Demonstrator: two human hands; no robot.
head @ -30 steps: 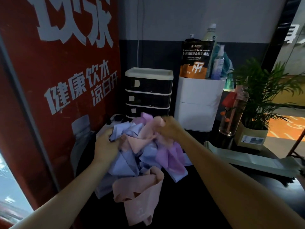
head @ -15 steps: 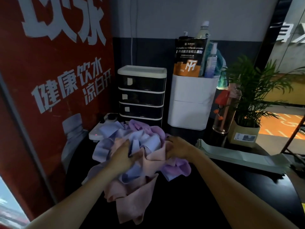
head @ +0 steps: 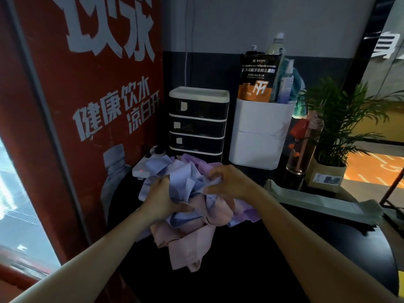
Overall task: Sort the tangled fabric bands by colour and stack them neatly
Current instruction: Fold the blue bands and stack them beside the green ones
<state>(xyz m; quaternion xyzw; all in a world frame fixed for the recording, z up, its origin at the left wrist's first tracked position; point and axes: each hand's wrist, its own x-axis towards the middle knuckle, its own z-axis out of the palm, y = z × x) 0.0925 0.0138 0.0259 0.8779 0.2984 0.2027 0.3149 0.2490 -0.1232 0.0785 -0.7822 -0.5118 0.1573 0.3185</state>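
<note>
Fabric bands in pale blue, pink and purple lie in 1 tangled heap on the dark worktop, left hand and right hand both gripping folds; no sorted stack is visible, so sorting appears barely begun.

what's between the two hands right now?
Head view: a bunched fold of light blue bands from the tangled pile sits between left hand and right hand; both grip fabric.

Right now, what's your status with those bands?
Left hand and right hand both gripping tangled pastel fabric bands. Nothing sorted yet. Nothing blocking.
</note>
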